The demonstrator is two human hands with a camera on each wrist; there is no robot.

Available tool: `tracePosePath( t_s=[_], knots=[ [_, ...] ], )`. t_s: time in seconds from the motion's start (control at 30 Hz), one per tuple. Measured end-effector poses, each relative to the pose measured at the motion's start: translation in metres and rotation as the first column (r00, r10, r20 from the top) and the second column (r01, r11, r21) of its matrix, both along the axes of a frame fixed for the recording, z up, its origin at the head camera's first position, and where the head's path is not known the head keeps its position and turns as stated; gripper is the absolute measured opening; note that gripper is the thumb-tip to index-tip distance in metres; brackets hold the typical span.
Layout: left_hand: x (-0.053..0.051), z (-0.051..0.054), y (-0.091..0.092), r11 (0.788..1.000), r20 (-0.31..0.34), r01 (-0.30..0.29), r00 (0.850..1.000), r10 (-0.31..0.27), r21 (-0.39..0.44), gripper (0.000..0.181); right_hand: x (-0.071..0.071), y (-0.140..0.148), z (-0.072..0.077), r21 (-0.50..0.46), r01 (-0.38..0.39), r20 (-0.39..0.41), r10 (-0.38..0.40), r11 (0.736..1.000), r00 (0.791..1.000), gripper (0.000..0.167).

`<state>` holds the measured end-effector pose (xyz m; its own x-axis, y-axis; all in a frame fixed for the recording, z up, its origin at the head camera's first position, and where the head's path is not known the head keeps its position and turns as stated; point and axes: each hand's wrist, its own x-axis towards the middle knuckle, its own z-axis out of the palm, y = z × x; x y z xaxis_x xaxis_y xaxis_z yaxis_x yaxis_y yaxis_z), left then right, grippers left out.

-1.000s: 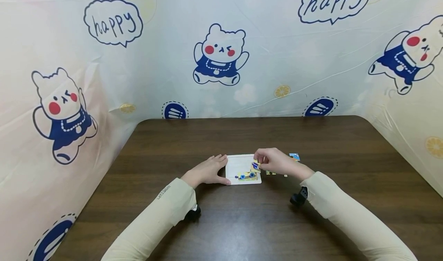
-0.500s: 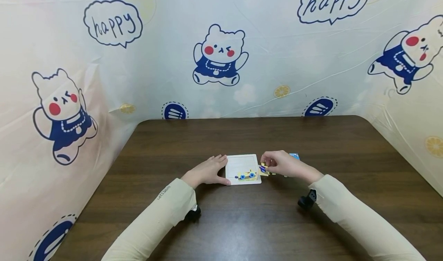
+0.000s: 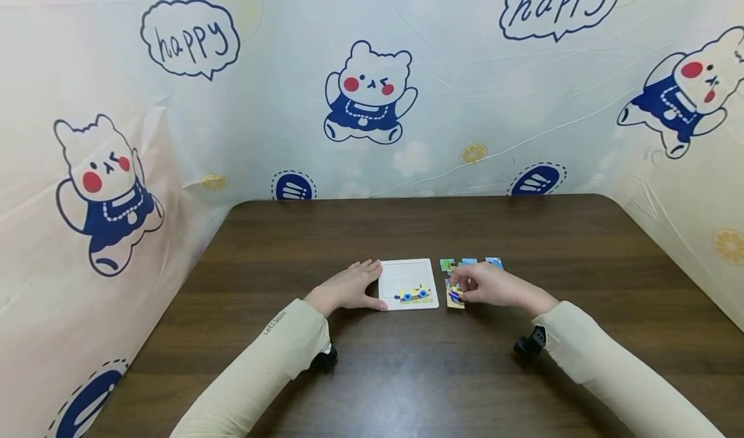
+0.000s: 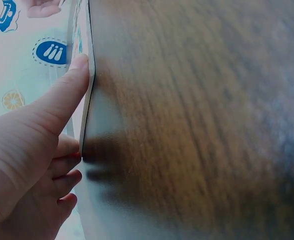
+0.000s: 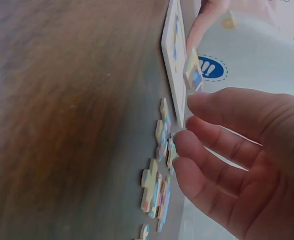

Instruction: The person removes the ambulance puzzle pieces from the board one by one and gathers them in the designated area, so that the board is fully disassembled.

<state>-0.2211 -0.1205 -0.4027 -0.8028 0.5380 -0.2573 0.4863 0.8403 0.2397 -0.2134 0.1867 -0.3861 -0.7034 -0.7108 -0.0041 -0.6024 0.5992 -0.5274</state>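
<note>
My left hand (image 3: 351, 288) rests against the left side of a white puzzle tray (image 3: 401, 273), thumb at its near corner and fingers at its far one. A few joined jigsaw pieces (image 3: 415, 294) with blue wheels on yellow lie inside, along the tray's near edge. Just right of the tray, my right hand (image 3: 491, 284) pinches a jigsaw piece (image 5: 192, 70) between thumb and forefinger, raised off the table in the right wrist view. The other fingers of that hand are bent, with nothing in them. From the head, the hand partly hides the loose pieces beneath it.
Several loose jigsaw pieces (image 5: 151, 187) lie on the brown wooden table (image 3: 372, 373) right of the tray. Among them are a green one (image 3: 447, 264) and blue ones (image 3: 494, 262) at the back. A printed curtain (image 3: 261, 102) hangs behind the table.
My right hand has moved right from over the tray's right edge to the loose pieces, taking the jigsaw piece along. My left hand and the tray have stayed put.
</note>
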Motion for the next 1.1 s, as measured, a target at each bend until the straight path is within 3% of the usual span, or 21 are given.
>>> tracePosePath(
  t_s=[0.33,0.63,1.1],
  knots=[
    [0.0005,0.0006,-0.0003,1.000,-0.010,0.009,1.000,-0.009,-0.003,0.092,0.0019,0.0036,-0.0064,0.083,-0.020,-0.003,0.021,0.996,1.000,0.013],
    [0.0006,0.0015,0.0004,1.000,-0.007,0.014,1.000,-0.014,-0.003,0.093,0.0015,0.0029,-0.0075,0.068,-0.059,0.071,0.055,0.996,0.996,0.013],
    [-0.0011,-0.0003,0.0003,1.000,-0.009,0.013,1.000,-0.013,-0.002,0.092,-0.0001,0.0010,-0.0093,0.093,-0.043,0.083,0.035,0.995,0.996,0.013]
  ],
)
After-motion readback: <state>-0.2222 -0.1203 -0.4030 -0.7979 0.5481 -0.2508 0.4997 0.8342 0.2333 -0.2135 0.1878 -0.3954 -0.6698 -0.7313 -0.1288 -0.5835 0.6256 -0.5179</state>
